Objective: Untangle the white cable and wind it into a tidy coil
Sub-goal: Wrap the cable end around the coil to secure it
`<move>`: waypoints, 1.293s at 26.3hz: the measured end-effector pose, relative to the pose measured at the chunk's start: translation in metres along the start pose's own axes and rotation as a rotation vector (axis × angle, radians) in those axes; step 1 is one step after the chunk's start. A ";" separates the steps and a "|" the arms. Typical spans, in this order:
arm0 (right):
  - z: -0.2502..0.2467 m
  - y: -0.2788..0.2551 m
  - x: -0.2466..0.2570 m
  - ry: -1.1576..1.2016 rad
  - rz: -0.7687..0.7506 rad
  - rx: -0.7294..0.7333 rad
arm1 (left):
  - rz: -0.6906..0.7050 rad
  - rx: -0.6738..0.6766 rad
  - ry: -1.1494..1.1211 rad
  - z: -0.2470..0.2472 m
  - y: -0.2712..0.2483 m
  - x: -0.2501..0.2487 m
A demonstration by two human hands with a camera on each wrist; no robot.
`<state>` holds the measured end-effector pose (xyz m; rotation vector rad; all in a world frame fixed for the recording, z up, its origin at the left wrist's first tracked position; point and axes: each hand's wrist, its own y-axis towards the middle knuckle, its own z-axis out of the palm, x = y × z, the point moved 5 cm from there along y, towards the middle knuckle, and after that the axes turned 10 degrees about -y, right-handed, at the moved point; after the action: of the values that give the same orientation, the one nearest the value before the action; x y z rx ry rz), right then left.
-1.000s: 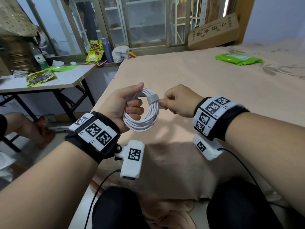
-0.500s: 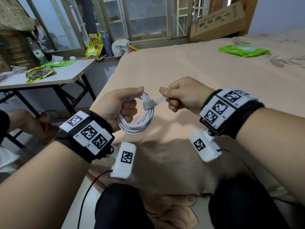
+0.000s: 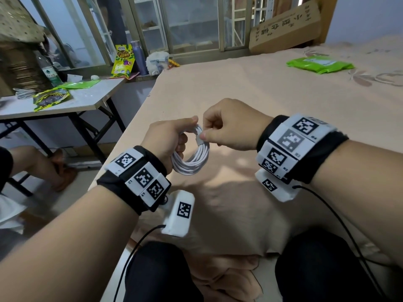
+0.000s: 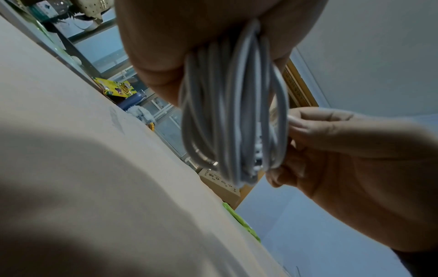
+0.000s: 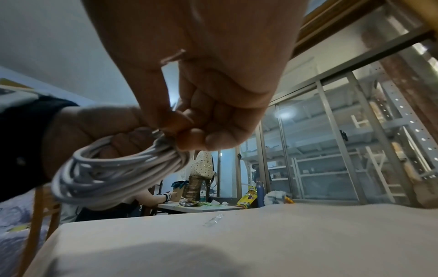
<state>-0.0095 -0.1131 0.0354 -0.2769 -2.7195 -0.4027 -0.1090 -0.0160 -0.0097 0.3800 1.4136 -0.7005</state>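
The white cable (image 3: pixel 192 162) is wound into a round coil and hangs in the air above the beige bed sheet (image 3: pixel 250 88). My left hand (image 3: pixel 172 138) grips the coil's left side, fingers through the loop and thumb along the top. My right hand (image 3: pixel 226 127) pinches the grey-white strap (image 3: pixel 198 139) wrapped round the coil's upper right. In the left wrist view the coil (image 4: pixel 232 116) hangs from my palm, with the right hand's fingers (image 4: pixel 308 121) beside it. In the right wrist view the right hand's fingertips (image 5: pixel 189 138) press on the strap at the bundled strands (image 5: pixel 113 172).
A green packet (image 3: pixel 319 65) lies far right on the bed. A folding table (image 3: pixel 87 99) with snack bags and a bottle stands to the left, with another person's arm (image 3: pixel 32 166) below it. A cardboard box (image 3: pixel 285 27) leans by the window. My knees (image 3: pixel 157 273) are below.
My right hand has moved in from pulling the strap out to the right and now pinches it against the coil. Both hands and the coil sit slightly lower and closer together.
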 end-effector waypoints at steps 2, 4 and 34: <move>-0.002 -0.001 0.004 -0.063 -0.026 -0.027 | 0.013 0.002 -0.009 0.003 -0.001 -0.001; -0.002 -0.002 0.005 -0.103 -0.048 -0.035 | 0.021 -0.004 -0.011 0.006 -0.003 -0.002; 0.010 0.000 -0.005 0.201 0.224 -0.207 | 0.049 0.021 -0.105 0.016 -0.009 -0.021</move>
<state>-0.0082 -0.1107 0.0245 -0.5599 -2.4208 -0.6115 -0.1026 -0.0282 0.0141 0.3876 1.2943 -0.6868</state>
